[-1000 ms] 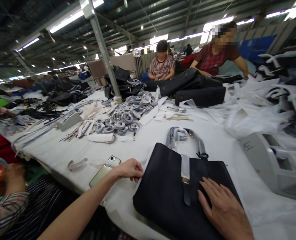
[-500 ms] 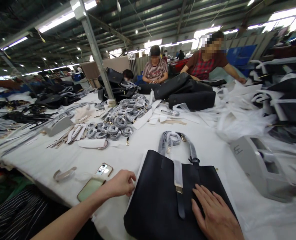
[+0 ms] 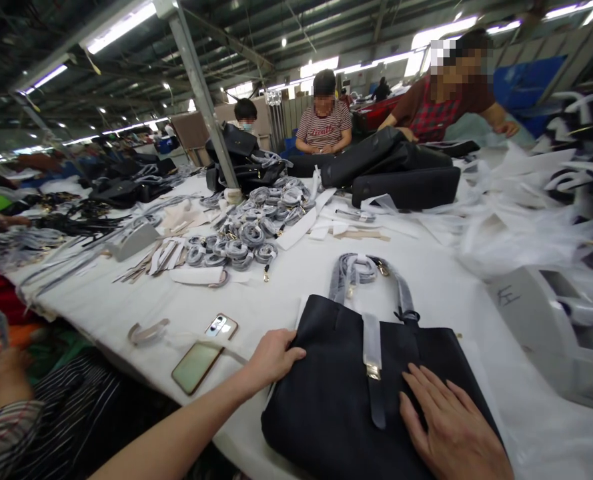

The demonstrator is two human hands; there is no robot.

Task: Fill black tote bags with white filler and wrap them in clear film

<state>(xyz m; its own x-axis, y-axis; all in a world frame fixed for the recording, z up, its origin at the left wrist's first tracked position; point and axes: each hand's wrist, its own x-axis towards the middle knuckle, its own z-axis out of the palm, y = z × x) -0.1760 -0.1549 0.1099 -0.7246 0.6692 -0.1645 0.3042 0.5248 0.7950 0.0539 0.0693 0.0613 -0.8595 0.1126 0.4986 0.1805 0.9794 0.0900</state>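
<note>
A black handbag (image 3: 336, 400) lies flat on the white table (image 3: 426, 280), its wrapped grey handles (image 3: 361, 273) pointing away from me and a strap with a paper-covered buckle (image 3: 373, 360) down its front. My right hand (image 3: 451, 427) rests flat on the bag's right side, fingers stretched out. My left hand (image 3: 271, 357) curls over the bag's left edge, fingers closed on it.
Two phones (image 3: 203, 353) lie left of the bag, beside a curved strap piece (image 3: 146, 331). Several coiled grey straps (image 3: 246, 237) sit mid-table. Black bags (image 3: 401, 180) and clear plastic (image 3: 516, 233) lie beyond. Other people work across the table; another person's hand (image 3: 6, 380) is at lower left.
My left hand has moved right from the table beside the bag onto its left edge. The right hand stays flat on the bag. The view shifted slightly.
</note>
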